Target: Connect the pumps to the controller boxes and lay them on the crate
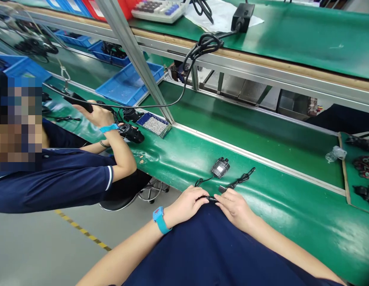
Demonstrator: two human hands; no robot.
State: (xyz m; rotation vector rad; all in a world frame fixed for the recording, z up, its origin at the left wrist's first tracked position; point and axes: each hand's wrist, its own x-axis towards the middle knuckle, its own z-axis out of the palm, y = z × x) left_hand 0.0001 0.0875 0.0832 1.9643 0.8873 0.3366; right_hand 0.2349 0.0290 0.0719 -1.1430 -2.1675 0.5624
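Connector (212, 199) is pinched at either end by the left hand (189, 202) and the right hand (235, 206), and, likely light and stiff, is best gripped there

Those fingers (199, 192) hide the ends of the small black piece (212, 199), lower centre; the top edge crops the calculator (158, 11).

Blue tray (129, 84), probably 1 calculator (160, 10).
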